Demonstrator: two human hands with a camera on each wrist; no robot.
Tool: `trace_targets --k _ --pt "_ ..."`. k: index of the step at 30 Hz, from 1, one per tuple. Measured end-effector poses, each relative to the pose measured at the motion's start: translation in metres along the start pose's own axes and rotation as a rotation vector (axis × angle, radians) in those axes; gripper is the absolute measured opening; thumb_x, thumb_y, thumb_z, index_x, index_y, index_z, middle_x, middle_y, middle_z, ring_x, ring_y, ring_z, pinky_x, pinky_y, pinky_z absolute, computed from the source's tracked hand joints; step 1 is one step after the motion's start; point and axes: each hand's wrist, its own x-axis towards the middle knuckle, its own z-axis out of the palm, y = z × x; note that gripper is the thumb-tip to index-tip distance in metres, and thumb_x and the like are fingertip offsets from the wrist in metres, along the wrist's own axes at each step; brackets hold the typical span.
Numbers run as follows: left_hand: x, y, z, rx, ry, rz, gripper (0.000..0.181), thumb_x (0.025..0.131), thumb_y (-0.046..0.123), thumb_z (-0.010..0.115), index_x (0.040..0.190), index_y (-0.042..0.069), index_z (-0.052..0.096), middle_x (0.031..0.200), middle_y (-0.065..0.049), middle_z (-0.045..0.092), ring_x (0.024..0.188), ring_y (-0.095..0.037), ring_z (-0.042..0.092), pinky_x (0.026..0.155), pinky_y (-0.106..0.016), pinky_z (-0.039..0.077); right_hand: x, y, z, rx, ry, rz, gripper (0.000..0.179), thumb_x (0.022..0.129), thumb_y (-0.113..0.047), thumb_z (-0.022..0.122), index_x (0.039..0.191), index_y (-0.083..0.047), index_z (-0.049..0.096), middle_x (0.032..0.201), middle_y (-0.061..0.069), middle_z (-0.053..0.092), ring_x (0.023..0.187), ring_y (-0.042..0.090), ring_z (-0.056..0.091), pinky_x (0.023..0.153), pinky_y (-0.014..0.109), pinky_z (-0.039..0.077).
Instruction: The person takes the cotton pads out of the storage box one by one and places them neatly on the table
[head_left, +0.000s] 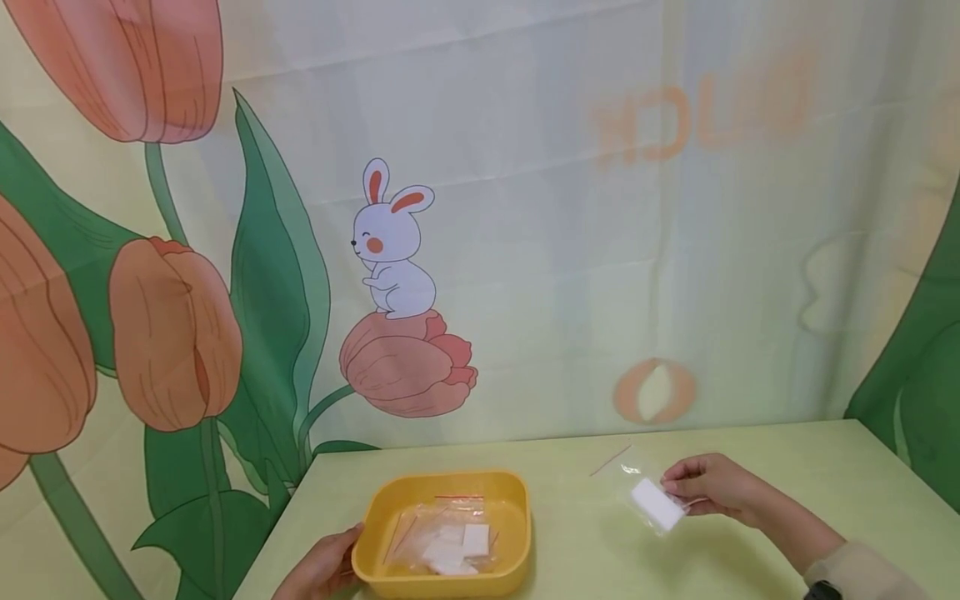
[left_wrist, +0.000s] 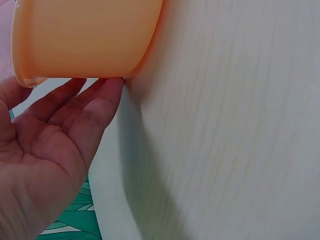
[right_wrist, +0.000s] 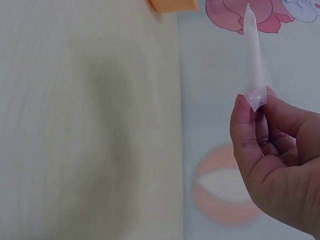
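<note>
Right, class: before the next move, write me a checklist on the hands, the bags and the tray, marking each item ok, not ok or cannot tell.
1. Right hand has the clear bag: ok, pinched between thumb and fingers.
2. White piece inside that bag: ok.
3. Left hand in contact with the yellow tray: ok, at its left side.
4. Held bag above the tray: not ok, it is off to the tray's right.
5. Held bag sealed: cannot tell, the closure is too fine to read.
6. Number of bags in the tray: cannot tell, they overlap.
</note>
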Motion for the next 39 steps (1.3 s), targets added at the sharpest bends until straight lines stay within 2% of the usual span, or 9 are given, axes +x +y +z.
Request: trace_targets --k 7,10,15,23,29,31,33,38,39 --pt "0.023 -0.017 -0.012 -0.051 -0.029 -0.002 0.056 0.113 0.033 0.038 0.147 -0.012 0.041 0.106 -0.009 0.069 0.093 -0.022 0.061 0.083 -0.027 0.055 0.000 0.024 0.007 -0.002 0.021 0.028 0.015 0.100 -0.011 0.065 0.108 0.002 0.069 0.089 -0.004 0.068 0.078 0.007 0.065 0.070 0.021 0.058" --pt "0.017 -0.013 -0.008 -0.052 -0.017 -0.002 0.056 0.113 0.032 0.036 0.146 -0.013 0.041 0.104 -0.008 0.069 0.091 -0.021 0.060 0.082 -0.026 0.055 0.001 0.034 0.010 -0.001 0.041 0.042 0.014 0.099 -0.009 0.065 0.106 0.002 0.068 0.088 -0.004 0.067 0.077 0.008 0.065 0.070 0.022 0.058" --pt "-0.004 0.001 0.006 0.007 0.038 0.017 0.055 0.114 0.030 0.031 0.144 -0.015 0.041 0.105 -0.010 0.068 0.089 -0.020 0.058 0.080 -0.027 0.054 0.001 0.047 0.014 0.000 0.074 0.081 0.011 0.099 -0.007 0.064 0.105 0.001 0.067 0.087 -0.003 0.067 0.076 0.008 0.065 0.068 0.023 0.058" --pt "0.025 -0.020 -0.015 -0.059 -0.052 0.007 0.059 0.112 0.036 0.039 0.147 -0.011 0.041 0.107 -0.007 0.070 0.093 -0.021 0.061 0.085 -0.028 0.056 0.001 0.058 0.020 0.002 0.120 0.152 0.010 0.099 -0.007 0.064 0.105 0.001 0.068 0.086 -0.001 0.067 0.073 0.009 0.064 0.066 0.023 0.057" --pt "0.013 -0.011 -0.005 -0.014 -0.005 0.010 0.057 0.113 0.034 0.035 0.146 -0.013 0.041 0.108 -0.010 0.069 0.092 -0.021 0.060 0.084 -0.028 0.054 0.004 0.062 0.026 -0.011 0.175 0.196 0.010 0.098 -0.005 0.066 0.104 0.001 0.069 0.086 0.000 0.065 0.071 0.009 0.060 0.063 0.021 0.055" --pt "0.014 -0.011 -0.006 -0.036 -0.013 -0.002 0.056 0.113 0.033 0.035 0.147 -0.012 0.041 0.107 -0.009 0.069 0.093 -0.021 0.060 0.084 -0.029 0.055 0.004 0.063 0.027 -0.011 0.185 0.203 0.009 0.098 -0.004 0.066 0.104 0.002 0.069 0.085 0.000 0.064 0.071 0.009 0.058 0.062 0.021 0.055" --pt "0.021 -0.017 -0.009 -0.034 -0.020 0.010 0.058 0.113 0.034 0.035 0.147 -0.012 0.040 0.108 -0.009 0.069 0.093 -0.021 0.060 0.084 -0.028 0.055 0.004 0.063 0.028 -0.010 0.183 0.196 0.009 0.097 -0.004 0.066 0.103 0.003 0.069 0.085 0.000 0.064 0.071 0.009 0.057 0.062 0.020 0.055" --pt "0.065 -0.046 -0.031 -0.054 -0.069 0.003 0.061 0.112 0.039 0.039 0.148 -0.010 0.040 0.109 -0.010 0.070 0.093 -0.023 0.062 0.083 -0.030 0.055 0.006 0.066 0.029 -0.018 0.190 0.181 0.010 0.096 -0.001 0.065 0.103 0.005 0.069 0.084 0.000 0.064 0.071 0.009 0.057 0.061 0.020 0.055" --pt "0.060 -0.041 -0.027 -0.052 -0.056 -0.003 0.059 0.112 0.037 0.038 0.147 -0.010 0.041 0.108 -0.009 0.069 0.092 -0.022 0.061 0.082 -0.030 0.055 0.007 0.066 0.030 -0.025 0.203 0.185 0.009 0.096 0.000 0.065 0.102 0.006 0.069 0.084 0.000 0.064 0.071 0.010 0.057 0.061 0.020 0.055"
